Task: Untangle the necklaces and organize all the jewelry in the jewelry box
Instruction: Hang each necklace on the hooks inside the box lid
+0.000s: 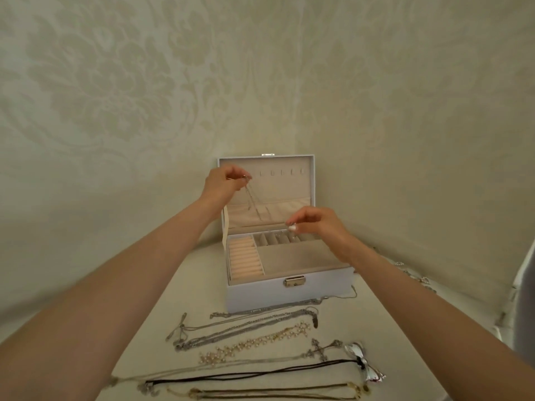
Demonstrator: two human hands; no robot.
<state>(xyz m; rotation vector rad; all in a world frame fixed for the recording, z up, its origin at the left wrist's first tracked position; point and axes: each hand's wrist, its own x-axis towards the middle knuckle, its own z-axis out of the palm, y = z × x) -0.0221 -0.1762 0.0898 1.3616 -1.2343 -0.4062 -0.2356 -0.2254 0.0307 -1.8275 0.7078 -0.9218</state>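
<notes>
- Jewelry box [289,293], white, open at the back of the pale table [202,299], lid upright
- Thin silver chain [251,198] pinched at its top by the left hand [224,180] beside the lid's hooks [282,172]; hangs down the beige lining
- Right hand [317,225] over the small rear compartments, thumb and forefinger drawn together; whether on anything, cannot tell
- Other necklaces [246,328] laid in separate rows in front of the box

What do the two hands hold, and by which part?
The left hand pinches a thin silver chain necklace by its top end, before the open lid of the white jewelry box. The right hand pinches too, but what it holds cannot be told.
</notes>
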